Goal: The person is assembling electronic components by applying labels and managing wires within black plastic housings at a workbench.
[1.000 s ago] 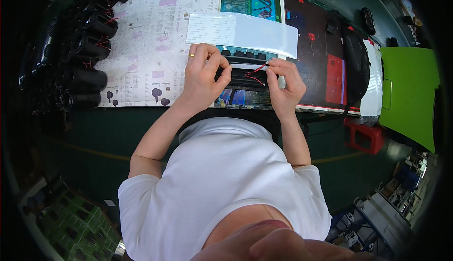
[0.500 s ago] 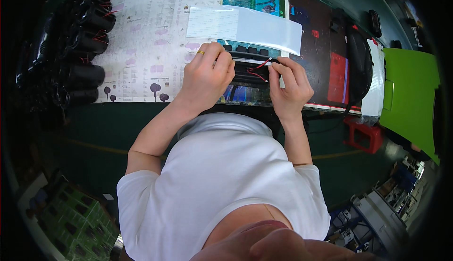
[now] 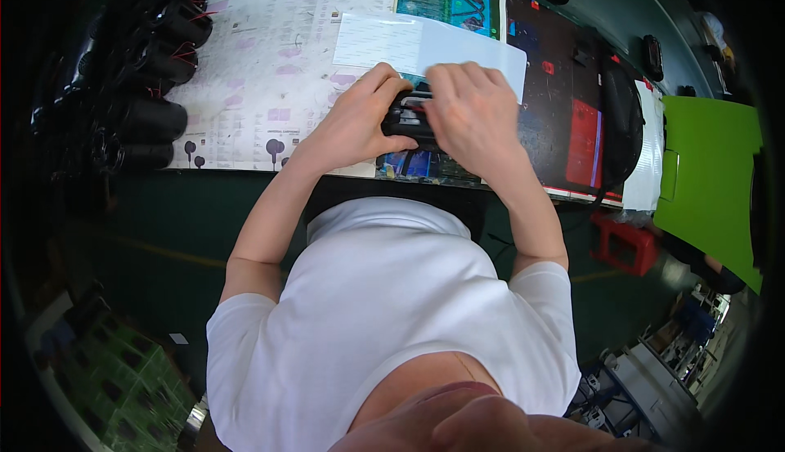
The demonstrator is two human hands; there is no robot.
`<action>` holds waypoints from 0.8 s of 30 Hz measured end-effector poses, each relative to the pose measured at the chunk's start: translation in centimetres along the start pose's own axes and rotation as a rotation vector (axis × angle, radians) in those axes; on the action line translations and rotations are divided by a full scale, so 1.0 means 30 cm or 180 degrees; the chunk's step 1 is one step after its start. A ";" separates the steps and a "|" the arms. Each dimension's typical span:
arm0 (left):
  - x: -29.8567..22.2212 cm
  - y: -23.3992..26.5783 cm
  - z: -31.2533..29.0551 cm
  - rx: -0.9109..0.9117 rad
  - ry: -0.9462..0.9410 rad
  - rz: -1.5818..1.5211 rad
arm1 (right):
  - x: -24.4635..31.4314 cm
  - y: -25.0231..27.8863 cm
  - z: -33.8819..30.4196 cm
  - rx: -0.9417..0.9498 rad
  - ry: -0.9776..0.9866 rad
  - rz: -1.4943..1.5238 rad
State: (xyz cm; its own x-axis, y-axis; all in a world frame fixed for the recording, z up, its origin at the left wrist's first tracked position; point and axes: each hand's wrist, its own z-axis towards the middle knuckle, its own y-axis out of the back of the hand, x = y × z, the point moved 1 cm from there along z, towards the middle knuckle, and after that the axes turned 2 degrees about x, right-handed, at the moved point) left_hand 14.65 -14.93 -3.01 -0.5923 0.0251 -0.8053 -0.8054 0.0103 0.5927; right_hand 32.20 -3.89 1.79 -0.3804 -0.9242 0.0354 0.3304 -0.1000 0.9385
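Note:
A small black housing (image 3: 405, 118) lies at the front edge of the bench, with a pale strip and a trace of red wire showing in its opening. My left hand (image 3: 357, 125) grips its left end, fingers over the far side and thumb along the near side. Over the right part bends my right hand (image 3: 474, 117), closed, its back upward and slightly blurred. Its fingertips and whatever they pinch are hidden. Just beyond the hands lies a white backing sheet (image 3: 380, 41) with a glossy right half.
Several black cylindrical housings (image 3: 147, 117) with red wires line the left side. A dark board (image 3: 544, 137) and a black rounded case (image 3: 625, 117) lie to the right. A bright green panel (image 3: 707, 166) stands beyond the bench end, near a red stool (image 3: 625, 245).
My right hand has moved from the housing's right end to over its middle and turned back upward. My left hand has shifted to grip the left end. The red wires are now mostly covered.

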 end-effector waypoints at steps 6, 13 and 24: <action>0.031 -0.008 -0.009 -0.0294 -0.0411 0.0610 | 0.010 -0.062 0.038 -0.0053 0.0178 0.0970; 0.025 -0.038 0.003 -0.0961 -0.0207 -0.0402 | -0.141 -0.075 -0.176 -0.0224 -0.1505 0.2653; 0.003 -0.072 0.027 -0.1437 -0.0619 0.0046 | -0.284 -0.119 -0.128 0.0585 -0.1129 0.3884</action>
State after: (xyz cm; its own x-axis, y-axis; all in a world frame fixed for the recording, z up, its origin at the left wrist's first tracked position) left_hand 16.35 -14.13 -4.36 -0.6228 0.2086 -0.7541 -0.7522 -0.4247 0.5038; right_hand 37.58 2.91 -3.17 -0.1346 -0.2298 0.9639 0.5132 0.8160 0.2662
